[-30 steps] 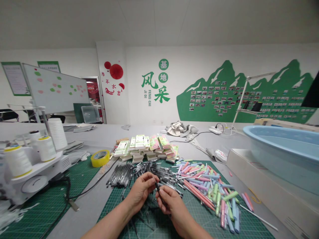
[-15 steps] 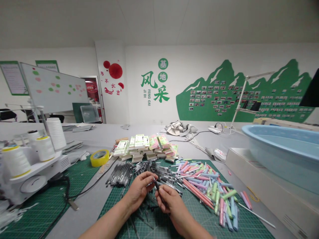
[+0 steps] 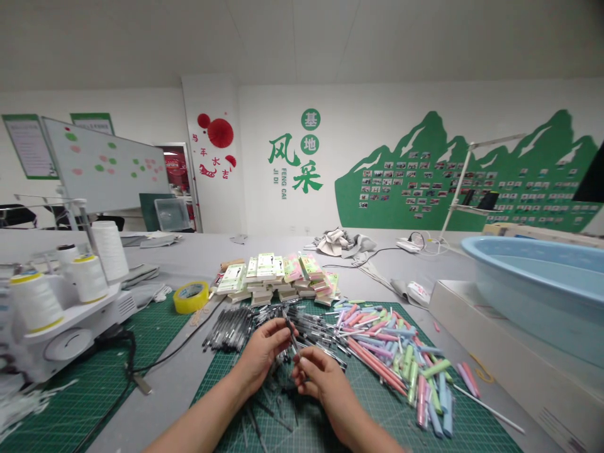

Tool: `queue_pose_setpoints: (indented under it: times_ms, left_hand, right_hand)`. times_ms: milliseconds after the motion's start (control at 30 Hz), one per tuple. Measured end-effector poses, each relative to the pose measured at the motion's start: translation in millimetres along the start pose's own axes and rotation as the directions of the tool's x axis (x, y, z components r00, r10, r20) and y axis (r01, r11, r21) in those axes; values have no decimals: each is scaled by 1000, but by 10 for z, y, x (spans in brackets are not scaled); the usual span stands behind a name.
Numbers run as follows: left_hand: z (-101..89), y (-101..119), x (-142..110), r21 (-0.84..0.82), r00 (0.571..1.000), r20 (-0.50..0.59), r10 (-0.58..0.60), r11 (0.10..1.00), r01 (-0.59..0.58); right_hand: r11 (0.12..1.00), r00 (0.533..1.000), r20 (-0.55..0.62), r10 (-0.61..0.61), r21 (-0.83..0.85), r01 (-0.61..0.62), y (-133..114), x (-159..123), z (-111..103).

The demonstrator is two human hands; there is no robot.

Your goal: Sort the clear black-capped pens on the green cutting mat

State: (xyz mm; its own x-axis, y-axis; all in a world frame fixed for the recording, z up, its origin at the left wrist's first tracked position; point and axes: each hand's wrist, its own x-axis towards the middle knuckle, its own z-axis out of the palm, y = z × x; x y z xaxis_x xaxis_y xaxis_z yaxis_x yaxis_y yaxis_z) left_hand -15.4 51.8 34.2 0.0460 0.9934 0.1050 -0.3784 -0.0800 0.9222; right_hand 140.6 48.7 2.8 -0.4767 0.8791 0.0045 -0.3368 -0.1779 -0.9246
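Observation:
A slim dark pen (image 3: 293,341) slants between my hands above the green cutting mat (image 3: 377,402). My left hand (image 3: 267,352) pinches its upper part between thumb and fingers. The thumb and forefinger of my right hand (image 3: 321,380) close at its lower end. Behind my hands lies a heap of black and clear pens (image 3: 231,330), with more dark slender pieces loose on the mat below. To the right spreads a pile of pastel pen barrels (image 3: 377,333) in pink, green, blue and purple.
Small boxes (image 3: 268,270) are stacked behind the pens. A yellow tape roll (image 3: 190,297) lies left of them, near a sewing machine (image 3: 70,340) with thread cones. At right, a blue basin (image 3: 533,270) rests on a white box (image 3: 491,340). Crumpled cloth (image 3: 337,242) lies farther back.
The pen has been raised and its upper end now sticks up above my left fingers. My right hand has shifted from wrapping it to its lower end, with looser fingers.

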Motion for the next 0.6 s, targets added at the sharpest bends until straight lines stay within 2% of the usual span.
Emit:
queue_pose_setpoints:
  times_ms: [100, 267, 367, 433, 500, 567, 600]
  left_hand:
    - [-30, 13, -4, 47, 999, -28, 21, 999, -19]
    - [10, -69, -33, 228, 997, 83, 9, 973, -28]
    - [-72, -15, 35, 296, 999, 22, 43, 954, -47]
    - [-253, 94, 116, 373, 991, -76, 111, 925, -75]
    - [-547, 237, 199, 516, 959, -179, 220, 851, -98]
    - [-913, 377, 258, 699, 915, -248, 319, 713, -59]
    - [-1102, 434, 275, 796, 881, -284, 378, 605, -3]
  right_hand:
    - [999, 1000, -14, 15, -44, -15, 29, 21, -21]
    - [999, 1000, -18, 2, -46, -3, 25, 40, -40]
    - [996, 997, -68, -30, -83, 24, -9, 28, -44]
    - [992, 994, -100, -50, -118, 38, -22, 27, -52]
    - [986, 991, -116, -73, -157, 55, -24, 32, -64]
    - [979, 988, -122, -98, -192, 73, -20, 38, -75]
    - [975, 986, -125, -107, -207, 80, -17, 40, -79]
